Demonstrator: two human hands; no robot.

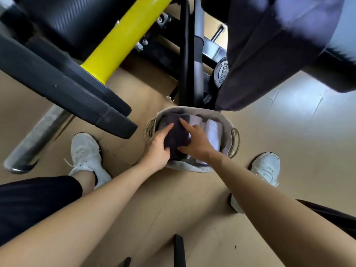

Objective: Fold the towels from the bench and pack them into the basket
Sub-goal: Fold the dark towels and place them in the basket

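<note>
A fabric-lined woven basket stands on the floor between my feet. A folded dark purple towel lies in its left half. My left hand holds the towel's left edge, thumb on top and fingers along the side. My right hand presses on the towel's right side with the index finger stretched out. Folded white towels fill the basket's right half. Another dark towel hangs off the bench at the upper right.
A gym machine with black arms and a yellow bar looms at the upper left, close to the basket. A black upright frame stands behind the basket. My white shoes flank it on the tan floor.
</note>
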